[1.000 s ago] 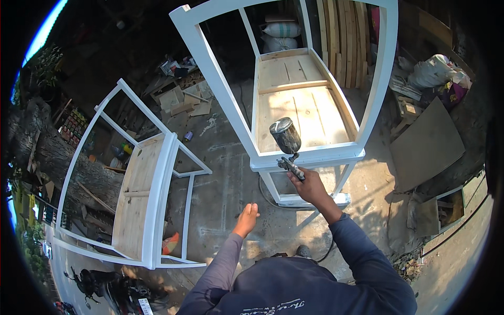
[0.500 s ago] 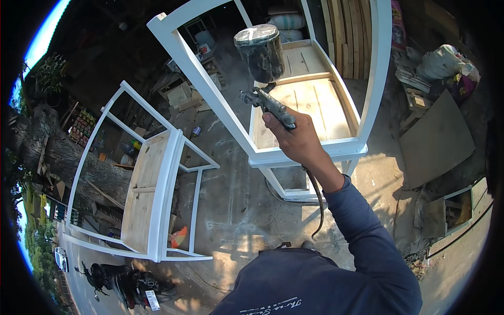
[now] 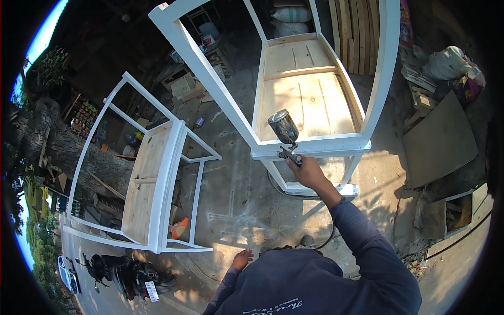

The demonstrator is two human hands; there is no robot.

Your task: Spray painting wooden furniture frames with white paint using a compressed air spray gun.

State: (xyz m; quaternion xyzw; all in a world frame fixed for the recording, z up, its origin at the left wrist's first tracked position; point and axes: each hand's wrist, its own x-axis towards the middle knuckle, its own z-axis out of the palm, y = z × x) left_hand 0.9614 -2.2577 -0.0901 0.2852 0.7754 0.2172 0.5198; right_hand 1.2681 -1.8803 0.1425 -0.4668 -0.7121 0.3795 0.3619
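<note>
My right hand (image 3: 308, 172) is closed around the grip of a spray gun (image 3: 290, 155). On top of the gun sits a dark, paint-stained cup (image 3: 283, 127), tilted, with a pale lid. A hose trails down from the gun side toward my feet. The gun is close in front of the lower rail of a tall white-painted wooden frame (image 3: 315, 146) with a bare wood panel (image 3: 310, 100) inside. Low at my left side hangs my left hand (image 3: 243, 259), fingers loosely bent and apart, holding nothing that I can see.
A second white frame (image 3: 165, 184) with a bare panel stands at the left. Beyond it are a tree trunk (image 3: 39, 136) and a parked motorcycle (image 3: 126, 275). Wooden planks (image 3: 357, 37) lean at the back. A brown board (image 3: 441, 139) and sacks (image 3: 449, 65) lie right.
My right hand has lowered the spray gun from up in front of the frame's opening to its lower rail. My left hand has come into view at my side.
</note>
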